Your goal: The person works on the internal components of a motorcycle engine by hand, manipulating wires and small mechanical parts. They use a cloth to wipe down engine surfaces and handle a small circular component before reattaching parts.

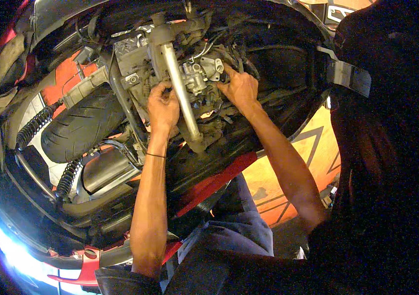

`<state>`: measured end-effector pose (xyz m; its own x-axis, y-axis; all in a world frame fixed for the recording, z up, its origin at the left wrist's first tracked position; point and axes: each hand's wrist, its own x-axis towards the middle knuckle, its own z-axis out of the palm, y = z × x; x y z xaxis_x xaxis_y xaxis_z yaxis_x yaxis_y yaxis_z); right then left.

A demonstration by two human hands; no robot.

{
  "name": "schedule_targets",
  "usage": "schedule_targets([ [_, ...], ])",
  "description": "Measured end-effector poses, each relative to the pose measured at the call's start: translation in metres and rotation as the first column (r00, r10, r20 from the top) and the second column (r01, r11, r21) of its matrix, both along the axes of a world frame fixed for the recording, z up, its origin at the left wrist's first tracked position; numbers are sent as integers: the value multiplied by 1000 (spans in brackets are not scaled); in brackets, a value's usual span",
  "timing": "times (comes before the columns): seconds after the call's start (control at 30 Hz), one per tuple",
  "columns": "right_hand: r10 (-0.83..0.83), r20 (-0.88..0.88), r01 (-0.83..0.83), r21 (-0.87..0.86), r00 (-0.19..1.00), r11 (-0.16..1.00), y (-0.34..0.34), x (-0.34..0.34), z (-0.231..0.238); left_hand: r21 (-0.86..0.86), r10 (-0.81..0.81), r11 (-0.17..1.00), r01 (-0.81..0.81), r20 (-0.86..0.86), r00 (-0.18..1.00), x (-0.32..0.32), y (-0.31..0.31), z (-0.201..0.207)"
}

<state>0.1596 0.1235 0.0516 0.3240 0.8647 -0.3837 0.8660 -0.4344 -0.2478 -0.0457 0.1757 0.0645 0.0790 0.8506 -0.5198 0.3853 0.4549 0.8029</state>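
Note:
A silver cast-metal part, which looks like a carburetor or throttle body, sits in the open bay of a scooter, right of a silver frame tube. My right hand grips its right end near the two-hole flange, with thumb and forefinger bent around it. My left hand is on the tube's left side, fingers curled in at the engine parts. Whatever its fingertips hold is hidden. Behind the cast-metal part run thin cables.
At the left are the rear tyre, two coil shock absorbers and a silver muffler. Dark body panels with red trim surround the bay. An orange patterned floor shows at the right.

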Motion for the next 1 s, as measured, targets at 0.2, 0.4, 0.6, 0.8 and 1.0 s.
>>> schedule_targets([
  [0.2,-31,-22,30,-38,999,999,3,1,5,-114,-60,992,58,-19,998,2,5,10],
  [0.4,6,-26,-6,15,1000,1000,0,4,-4,-76,-94,992,100,71,993,-5,11,1],
  [0.6,-13,-94,15,25,996,1000,1,2,-3,-105,-156,982,159,32,987,-11,14,-2],
  [0.8,-29,-37,27,-41,999,999,-4,9,-6,138,-475,847,513,-236,848,3,27,26],
  [1.0,-28,-39,27,-27,999,999,-2,6,-8,275,-474,793,544,-283,834,-6,27,18],
])
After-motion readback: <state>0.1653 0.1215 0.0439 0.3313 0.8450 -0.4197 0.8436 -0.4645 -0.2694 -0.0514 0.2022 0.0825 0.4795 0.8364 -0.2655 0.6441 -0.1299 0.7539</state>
